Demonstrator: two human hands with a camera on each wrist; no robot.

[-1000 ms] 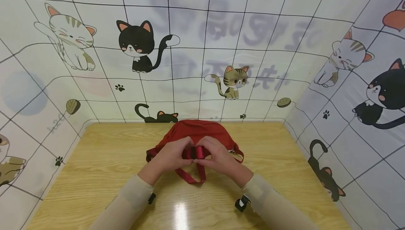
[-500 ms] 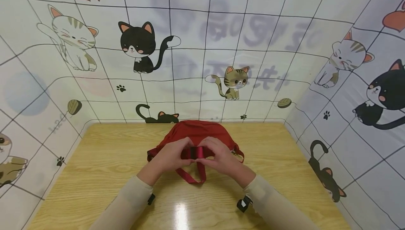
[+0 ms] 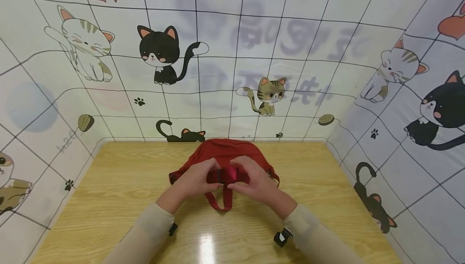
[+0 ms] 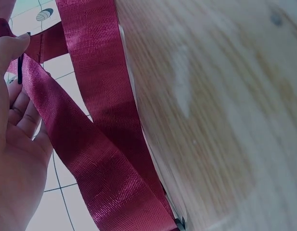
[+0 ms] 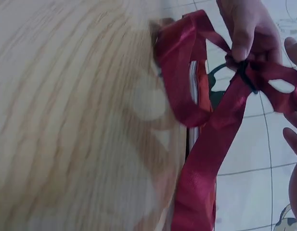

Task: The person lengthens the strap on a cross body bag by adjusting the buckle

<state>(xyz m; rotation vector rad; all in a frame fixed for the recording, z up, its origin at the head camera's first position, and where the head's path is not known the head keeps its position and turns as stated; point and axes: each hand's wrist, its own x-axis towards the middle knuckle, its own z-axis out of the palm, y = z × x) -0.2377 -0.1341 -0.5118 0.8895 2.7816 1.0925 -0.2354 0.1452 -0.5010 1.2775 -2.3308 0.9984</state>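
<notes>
The left hand (image 3: 197, 178) pinches the red strap (image 4: 85, 144) at its black buckle (image 5: 245, 77); the right hand (image 3: 257, 182) is at the strap's loop, its grip unclear. Just beyond both hands, the bag (image 3: 229, 149) sits on the counter (image 3: 308, 183). The strap seems light, limp and slick; the stiffer buckle probably offers the surest hold.

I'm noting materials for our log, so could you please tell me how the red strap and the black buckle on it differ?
The red strap is deep red with a woven sheen, while the black buckle is plain and dark. The strap is long and broad; the buckle is a far shorter, narrow piece. The strap bends and twists, whereas the buckle looks straight. Both meet at the thumb of the left hand.
</notes>
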